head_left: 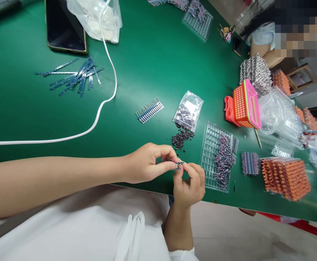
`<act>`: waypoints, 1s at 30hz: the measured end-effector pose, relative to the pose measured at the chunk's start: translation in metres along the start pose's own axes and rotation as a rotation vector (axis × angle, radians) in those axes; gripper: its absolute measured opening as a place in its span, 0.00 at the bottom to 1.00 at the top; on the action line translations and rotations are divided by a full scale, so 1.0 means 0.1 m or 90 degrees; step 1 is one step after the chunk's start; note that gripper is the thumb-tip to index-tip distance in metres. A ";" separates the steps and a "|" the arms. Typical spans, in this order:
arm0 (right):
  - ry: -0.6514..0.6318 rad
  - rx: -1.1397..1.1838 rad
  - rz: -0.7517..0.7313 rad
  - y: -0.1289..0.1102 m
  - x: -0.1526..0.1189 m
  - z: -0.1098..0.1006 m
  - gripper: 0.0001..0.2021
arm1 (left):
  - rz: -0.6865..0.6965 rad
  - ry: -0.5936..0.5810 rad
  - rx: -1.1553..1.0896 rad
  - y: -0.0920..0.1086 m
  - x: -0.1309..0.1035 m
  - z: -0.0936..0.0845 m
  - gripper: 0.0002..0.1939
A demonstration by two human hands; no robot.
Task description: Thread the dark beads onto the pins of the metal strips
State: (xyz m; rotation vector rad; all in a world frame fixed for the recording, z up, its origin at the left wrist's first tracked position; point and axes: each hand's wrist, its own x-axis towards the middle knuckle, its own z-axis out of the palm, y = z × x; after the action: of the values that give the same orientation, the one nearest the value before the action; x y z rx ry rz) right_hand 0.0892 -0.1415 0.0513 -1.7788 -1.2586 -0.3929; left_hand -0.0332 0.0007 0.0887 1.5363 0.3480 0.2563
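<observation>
My left hand (147, 163) is closed, thumb and fingers pinching a small strip of thin-pinned parts (178, 167) near the table's front edge. My right hand (189, 185) meets it there, its thumb and index fingertips pinched at the strip's end; what exactly lies between them is too small to make out. Just beyond the hands lies a loose heap of small black beads (181, 138), spilling from a clear plastic bag (188, 108). A similar strip with a row of pins (149, 110) rests on the green table. Right of my hands, a clear compartment tray (208, 159) carries a pile of pinned parts (223, 163).
A white cable (115, 76) curves across the left side, near blue metal strips (79, 74) and a phone (66, 29). At right stand an orange-pink basket (245, 105), a stack of orange parts (284, 177) and plastic bags (278, 108). A person sits at the far right.
</observation>
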 end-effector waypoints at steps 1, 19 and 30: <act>-0.001 0.030 0.042 -0.02 0.00 0.00 0.10 | -0.017 0.010 -0.017 0.00 0.01 0.00 0.09; -0.029 0.263 0.286 -0.08 0.01 0.01 0.02 | -0.095 0.047 -0.112 -0.05 0.05 0.03 0.09; -0.022 0.289 0.301 -0.08 0.01 0.03 0.02 | -0.092 0.047 -0.106 -0.03 0.06 0.03 0.09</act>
State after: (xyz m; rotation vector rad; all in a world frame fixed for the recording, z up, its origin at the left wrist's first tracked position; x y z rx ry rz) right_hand 0.0816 -0.1380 0.0540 -1.6179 -0.8251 0.1830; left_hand -0.0270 0.0002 0.0849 1.3331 0.4825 0.2236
